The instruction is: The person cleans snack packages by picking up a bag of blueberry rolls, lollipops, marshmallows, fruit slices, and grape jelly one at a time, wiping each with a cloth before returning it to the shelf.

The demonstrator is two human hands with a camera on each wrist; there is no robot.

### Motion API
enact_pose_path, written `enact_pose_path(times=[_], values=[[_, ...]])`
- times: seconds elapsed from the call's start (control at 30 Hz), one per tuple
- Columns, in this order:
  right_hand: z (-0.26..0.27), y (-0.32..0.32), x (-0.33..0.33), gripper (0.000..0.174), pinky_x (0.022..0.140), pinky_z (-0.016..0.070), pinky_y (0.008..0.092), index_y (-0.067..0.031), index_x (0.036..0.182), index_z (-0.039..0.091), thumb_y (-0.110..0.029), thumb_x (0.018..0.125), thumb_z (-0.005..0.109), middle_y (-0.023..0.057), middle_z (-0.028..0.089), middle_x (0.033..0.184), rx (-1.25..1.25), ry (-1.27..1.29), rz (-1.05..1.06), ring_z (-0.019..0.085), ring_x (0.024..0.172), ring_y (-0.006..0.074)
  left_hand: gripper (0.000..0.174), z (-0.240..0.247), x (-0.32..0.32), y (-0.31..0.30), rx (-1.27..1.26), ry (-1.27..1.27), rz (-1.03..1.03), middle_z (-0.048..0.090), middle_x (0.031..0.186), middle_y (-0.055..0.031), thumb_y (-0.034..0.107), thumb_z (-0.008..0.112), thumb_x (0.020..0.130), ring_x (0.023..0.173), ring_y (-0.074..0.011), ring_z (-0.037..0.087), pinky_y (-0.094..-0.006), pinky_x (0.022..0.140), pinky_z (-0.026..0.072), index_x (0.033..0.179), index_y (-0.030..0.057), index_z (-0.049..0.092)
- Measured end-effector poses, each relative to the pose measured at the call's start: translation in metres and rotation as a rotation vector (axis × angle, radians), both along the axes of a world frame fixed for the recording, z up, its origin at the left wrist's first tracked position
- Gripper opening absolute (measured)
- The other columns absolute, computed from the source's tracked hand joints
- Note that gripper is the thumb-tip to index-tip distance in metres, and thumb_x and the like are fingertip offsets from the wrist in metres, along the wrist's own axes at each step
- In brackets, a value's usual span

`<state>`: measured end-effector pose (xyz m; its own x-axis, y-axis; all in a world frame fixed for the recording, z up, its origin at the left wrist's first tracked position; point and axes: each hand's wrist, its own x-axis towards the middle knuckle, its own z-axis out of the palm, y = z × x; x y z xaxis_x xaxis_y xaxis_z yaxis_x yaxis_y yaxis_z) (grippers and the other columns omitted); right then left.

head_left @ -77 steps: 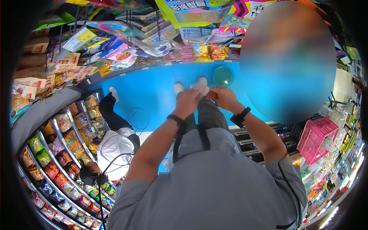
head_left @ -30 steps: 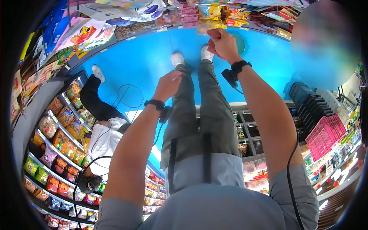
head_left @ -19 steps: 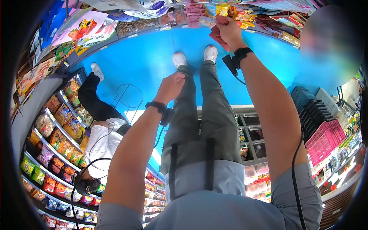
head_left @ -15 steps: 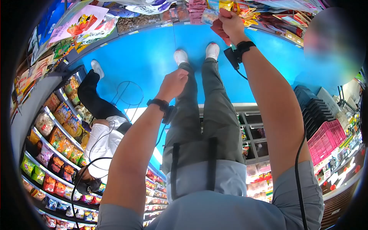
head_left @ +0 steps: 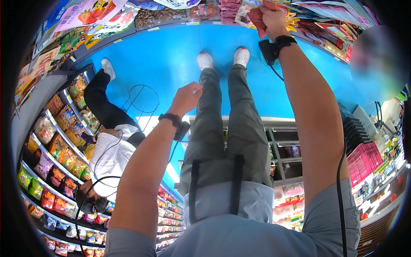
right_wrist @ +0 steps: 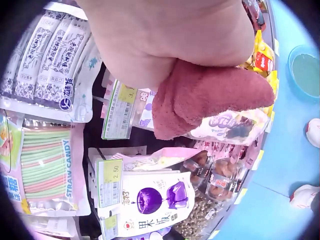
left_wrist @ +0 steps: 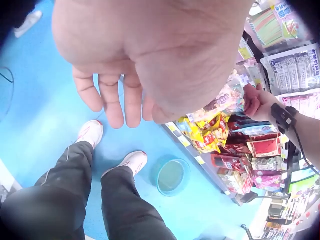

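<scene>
Right fingers [head_left: 272, 19] round fuzzy dull-red cloth [right_wrist: 202, 97]

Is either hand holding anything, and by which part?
The right hand grips a dark red cloth by a bunched part, loose ends sticking out; whether it also pinches the packet behind cannot be told. The left hand holds nothing.

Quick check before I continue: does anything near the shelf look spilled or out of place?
The blue tub does: it stands on the aisle floor, close to the shelf and the person's shoes, where it could perhaps be kicked. It looks upright; I see no spill around it.
</scene>
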<state>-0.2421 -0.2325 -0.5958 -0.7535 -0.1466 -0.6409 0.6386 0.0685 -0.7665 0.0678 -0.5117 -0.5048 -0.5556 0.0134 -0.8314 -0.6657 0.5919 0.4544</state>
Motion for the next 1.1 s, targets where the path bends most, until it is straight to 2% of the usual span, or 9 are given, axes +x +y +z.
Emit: enact_pose_path(times=[0.1,0.23,0.47,0.67,0.77,0.87,0.97,1.07,1.1], values=[[-0.009,-0.005,-0.002,0.024,0.040,0.0448,0.0355,0.0027,0.099,0.065,-0.014,0.111,0.053,0.0174,0.069,0.077,-0.149,0.017,-0.146,0.059,0.048,0.0244,0.030,-0.006,0.008,-0.002,0.013,0.021,0.004,0.078,0.125,-0.0204,0.023,0.065,0.104,0.114,-0.0364,0.076,-0.0428,0.098,0.0590,0.127,0.0059,0.073],[-0.001,-0.005,-0.009,0.023,0.042,0.0464,0.0343,0.0077,0.100,0.065,-0.010,0.110,0.053,0.0177,0.070,0.078,-0.163,-0.003,-0.125,0.061,0.050,0.0231,0.030,-0.006,0.010,0.001,0.009,-0.009,0.017,0.078,0.123,-0.0196,0.023,0.065,0.104,0.112,-0.0356,0.077,-0.0427,0.097,0.0593,0.127,0.0061,0.073],[0.033,-0.007,-0.011,0.022,0.041,0.0472,0.0334,0.0089,0.101,0.065,-0.007,0.109,0.054,0.0200,0.072,0.081,-0.109,0.076,-0.077,0.064,0.052,0.0229,0.027,-0.013,0.014,0.015,0.055,-0.026,0.025,0.080,0.119,-0.0168,0.018,0.065,0.104,0.105,-0.0330,0.077,-0.0413,0.092,0.0602,0.127,0.0065,0.072],[0.011,-0.009,-0.013,0.016,0.042,0.0489,0.0334,0.0082,0.106,0.062,-0.005,0.109,0.053,0.0205,0.071,0.082,-0.224,0.037,-0.189,0.064,0.053,0.0229,0.025,-0.019,0.025,0.025,0.054,-0.045,-0.018,0.080,0.119,-0.0148,0.015,0.065,0.104,0.103,-0.0315,0.078,-0.0411,0.091,0.0603,0.127,0.0060,0.071],[-0.009,0.008,-0.020,0.014,0.049,0.0546,0.0351,0.0076,0.109,0.060,-0.005,0.109,0.054,0.0196,0.072,0.085,-0.287,0.034,-0.051,0.067,0.060,0.0243,0.025,-0.021,0.031,0.029,0.066,-0.032,-0.002,0.079,0.113,-0.0165,0.018,0.062,0.104,0.103,-0.0361,0.076,-0.0440,0.091,0.0591,0.125,0.0085,0.072],[0.000,-0.005,-0.016,0.013,0.058,0.0597,0.0381,0.0065,0.115,0.058,-0.004,0.109,0.053,0.0197,0.072,0.091,-0.245,0.092,-0.186,0.071,0.068,0.0265,0.025,-0.020,0.033,0.031,0.068,-0.012,0.018,0.079,0.108,-0.0173,0.020,0.060,0.105,0.102,-0.0383,0.075,-0.0452,0.091,0.0587,0.124,0.0098,0.073],[-0.026,0.002,-0.021,0.019,0.063,0.0629,0.0399,0.0065,0.124,0.056,-0.004,0.109,0.052,0.0199,0.073,0.095,-0.198,0.098,-0.181,0.073,0.077,0.0289,0.026,-0.023,0.032,0.031,0.065,-0.005,0.009,0.079,0.108,-0.0170,0.019,0.059,0.105,0.100,-0.0373,0.076,-0.0445,0.089,0.0590,0.125,0.0095,0.073],[-0.002,-0.005,-0.017,0.027,0.065,0.0634,0.0386,0.0056,0.134,0.053,-0.004,0.109,0.051,0.0208,0.073,0.098,-0.267,0.074,-0.213,0.075,0.082,0.0297,0.026,-0.021,0.024,0.030,0.089,-0.102,0.068,0.080,0.108,-0.0166,0.018,0.059,0.105,0.099,-0.0358,0.076,-0.0431,0.088,0.0592,0.125,0.0086,0.072],[-0.010,-0.002,-0.018,0.034,0.067,0.0636,0.0383,0.0042,0.142,0.048,-0.005,0.109,0.050,0.0218,0.073,0.102,-0.250,0.088,-0.190,0.075,0.086,0.0306,0.026,-0.019,0.021,0.030,0.101,-0.152,0.100,0.080,0.108,-0.0165,0.018,0.060,0.105,0.099,-0.0353,0.077,-0.0425,0.087,0.0593,0.125,0.0082,0.072]])
